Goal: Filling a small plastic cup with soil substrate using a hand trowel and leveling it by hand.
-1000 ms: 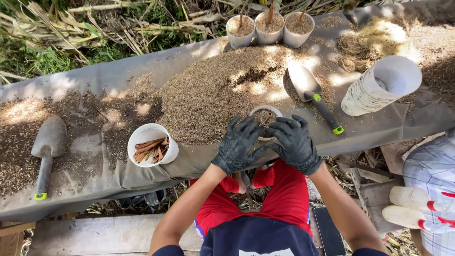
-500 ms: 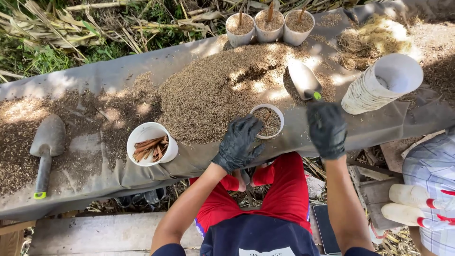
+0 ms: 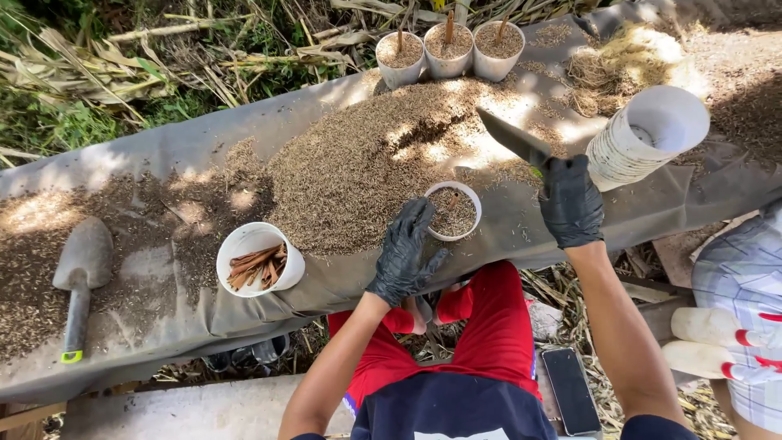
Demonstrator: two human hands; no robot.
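Both my hands wear black gloves. My left hand (image 3: 406, 254) holds the near side of a small white cup (image 3: 454, 211) partly filled with brown husk mix, with a stick in it. The cup stands on a grey tarp-covered bench (image 3: 163, 163) at the edge of a big heap of husk mix (image 3: 358, 171). My right hand (image 3: 570, 202) grips the handle of a metal trowel (image 3: 513, 137), lifted, its blade pointing up-left over the heap.
A white cup of cut brown sticks (image 3: 259, 261) stands left of my hands. A second trowel (image 3: 80, 273) lies far left. Three filled cups (image 3: 450, 49) line the far edge. A stack of white cups (image 3: 648, 134) lies right. Another person's white-gloved hands (image 3: 717, 342) are at right. A phone (image 3: 572, 391) lies below.
My right hand left the cup, reached right to the trowel lying on the tarp, gripped its handle and lifted it. My left hand stayed on the cup.
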